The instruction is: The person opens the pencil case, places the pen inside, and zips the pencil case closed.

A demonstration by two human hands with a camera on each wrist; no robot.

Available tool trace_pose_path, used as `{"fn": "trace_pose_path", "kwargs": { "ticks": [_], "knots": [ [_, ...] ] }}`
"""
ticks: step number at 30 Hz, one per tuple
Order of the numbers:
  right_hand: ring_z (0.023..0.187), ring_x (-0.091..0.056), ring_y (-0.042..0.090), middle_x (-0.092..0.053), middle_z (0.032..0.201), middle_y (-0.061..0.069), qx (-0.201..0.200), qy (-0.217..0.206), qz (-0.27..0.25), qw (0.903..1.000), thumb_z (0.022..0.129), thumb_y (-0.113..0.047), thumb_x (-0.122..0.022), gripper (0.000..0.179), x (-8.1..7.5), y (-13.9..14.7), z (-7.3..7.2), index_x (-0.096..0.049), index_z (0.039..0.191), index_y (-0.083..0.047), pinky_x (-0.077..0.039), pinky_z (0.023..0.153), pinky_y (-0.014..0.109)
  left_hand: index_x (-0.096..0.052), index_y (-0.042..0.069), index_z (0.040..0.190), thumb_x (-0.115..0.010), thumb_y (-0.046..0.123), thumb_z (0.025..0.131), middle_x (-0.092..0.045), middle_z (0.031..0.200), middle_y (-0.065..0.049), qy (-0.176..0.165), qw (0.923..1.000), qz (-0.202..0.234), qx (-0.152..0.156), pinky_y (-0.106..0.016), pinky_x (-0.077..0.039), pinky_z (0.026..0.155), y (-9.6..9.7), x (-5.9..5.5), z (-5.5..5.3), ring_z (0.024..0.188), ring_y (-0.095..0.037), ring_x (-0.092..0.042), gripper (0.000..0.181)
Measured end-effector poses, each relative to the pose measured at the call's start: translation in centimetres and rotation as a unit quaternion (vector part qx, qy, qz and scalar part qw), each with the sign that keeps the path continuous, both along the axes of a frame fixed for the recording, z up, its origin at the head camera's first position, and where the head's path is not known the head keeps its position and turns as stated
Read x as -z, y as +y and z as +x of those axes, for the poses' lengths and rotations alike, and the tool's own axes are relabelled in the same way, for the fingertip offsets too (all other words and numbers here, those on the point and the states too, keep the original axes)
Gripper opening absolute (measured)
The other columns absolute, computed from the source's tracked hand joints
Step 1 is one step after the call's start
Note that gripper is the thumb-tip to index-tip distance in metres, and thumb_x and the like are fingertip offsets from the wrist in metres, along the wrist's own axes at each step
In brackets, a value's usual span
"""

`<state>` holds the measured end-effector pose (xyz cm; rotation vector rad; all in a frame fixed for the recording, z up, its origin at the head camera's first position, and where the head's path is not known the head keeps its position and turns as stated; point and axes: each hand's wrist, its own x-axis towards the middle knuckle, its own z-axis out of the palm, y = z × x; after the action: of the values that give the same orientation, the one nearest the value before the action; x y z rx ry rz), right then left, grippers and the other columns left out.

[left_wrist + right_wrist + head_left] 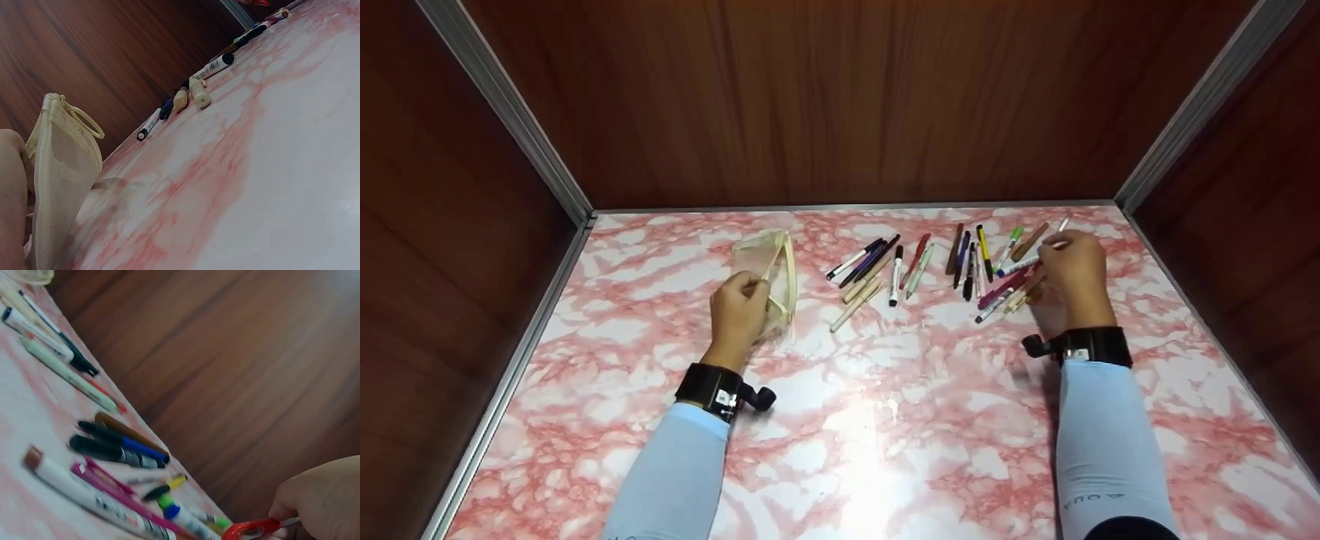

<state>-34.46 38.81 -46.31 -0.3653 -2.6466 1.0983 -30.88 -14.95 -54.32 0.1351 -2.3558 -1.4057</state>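
My left hand (pixel 739 309) pinches the edge of a cream mesh pouch (pixel 753 256), whose mouth faces right. In the left wrist view the pouch (pixel 63 180) stands on its side, a thin loop at its top corner. At the far right, my right hand (pixel 1074 264) is over a loose pile of pens. Its fingers pinch a red pen (pixel 250 529) in the right wrist view; most of that pen is hidden. Beside this hand lie a white marker with a blue cap (pixel 1018 267), a magenta pen (pixel 1003 289) and a brown pen (pixel 1030 241).
Between the hands lie several more pens, among them a white marker with a black cap (pixel 896 276), a pale green pen (pixel 920 271) and a cream pen (pixel 855 306). The pink marbled table (pixel 840 420) is enclosed by brown wooden panels (pixel 847 105) at the back and sides.
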Motion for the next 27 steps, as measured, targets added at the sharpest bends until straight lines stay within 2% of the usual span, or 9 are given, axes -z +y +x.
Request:
{"fn": "trace_pose_path", "kwargs": {
  "ticks": [2,6,9,13,16,22,27],
  "knots": [
    [0.076,-0.063,0.008,-0.076,0.094,0.004,-0.006,0.021,0.009,0.9997,0.102,-0.021,-0.069,0.031,-0.5,-0.9,-0.1,-0.081,0.121,0.000,-0.049,0.069,0.021,-0.082,0.010,0.094,-0.071,0.025,0.100,-0.085,0.096,-0.010,0.001,1.0000,-0.001,-0.002,-0.048,-0.063,0.096,0.0,0.0,-0.1,0.097,-0.029,-0.083,0.019],
    [0.070,-0.071,0.003,-0.080,0.099,0.010,-0.027,0.050,-0.031,0.9979,0.103,-0.017,-0.069,0.030,-1.4,-3.1,-0.2,-0.080,0.124,0.001,-0.053,0.067,0.018,-0.081,0.011,0.094,-0.071,0.024,0.099,-0.085,0.097,-0.010,0.003,1.0000,-0.004,-0.004,-0.049,-0.062,0.095,0.0,0.0,-0.2,0.098,-0.029,-0.083,0.018],
    [0.068,-0.072,-0.002,-0.081,0.108,0.018,-0.049,0.068,-0.049,0.9952,0.103,-0.014,-0.069,0.030,-2.1,-4.9,-0.4,-0.079,0.126,0.003,-0.055,0.066,0.015,-0.081,0.010,0.095,-0.071,0.025,0.099,-0.085,0.098,-0.011,0.001,1.0000,-0.002,-0.004,-0.049,-0.063,0.095,0.0,0.0,-0.2,0.099,-0.030,-0.083,0.018],
    [0.069,-0.068,-0.007,-0.079,0.119,0.026,-0.070,0.065,-0.061,0.9935,0.102,-0.011,-0.066,0.032,-2.7,-7.8,-0.8,-0.079,0.128,0.002,-0.055,0.066,0.014,-0.081,0.010,0.095,-0.071,0.025,0.099,-0.086,0.101,-0.012,-0.006,0.9999,0.006,-0.006,-0.049,-0.063,0.096,0.0,0.0,0.0,0.100,-0.032,-0.082,0.018],
    [0.071,-0.066,-0.007,-0.080,0.121,0.026,-0.079,0.067,-0.055,0.9931,0.100,-0.009,-0.065,0.034,-2.8,-9.9,-1.3,-0.080,0.128,0.000,-0.053,0.067,0.013,-0.081,0.010,0.095,-0.071,0.025,0.099,-0.086,0.101,-0.012,-0.008,0.9999,0.012,-0.005,-0.050,-0.063,0.096,0.0,0.0,0.0,0.099,-0.032,-0.082,0.018],
    [0.078,-0.065,0.004,-0.082,0.112,0.026,-0.122,0.104,-0.045,0.9861,0.098,-0.006,-0.068,0.028,-2.5,-14.7,-2.1,-0.082,0.120,0.003,-0.051,0.069,0.013,-0.081,0.010,0.096,-0.071,0.025,0.099,-0.086,0.102,-0.011,-0.006,0.9999,0.013,-0.006,-0.049,-0.064,0.096,0.0,0.1,-0.1,0.100,-0.030,-0.083,0.019],
    [0.088,-0.073,0.018,-0.082,0.111,0.024,-0.164,0.089,-0.066,0.9802,0.096,-0.003,-0.066,0.027,-2.6,-18.5,-2.2,-0.081,0.119,0.003,-0.056,0.074,0.017,-0.080,0.009,0.096,-0.069,0.024,0.099,-0.085,0.103,-0.011,-0.008,0.9998,0.015,-0.004,-0.046,-0.064,0.093,0.0,-0.1,0.0,0.098,-0.029,-0.084,0.019]
  ]
}}
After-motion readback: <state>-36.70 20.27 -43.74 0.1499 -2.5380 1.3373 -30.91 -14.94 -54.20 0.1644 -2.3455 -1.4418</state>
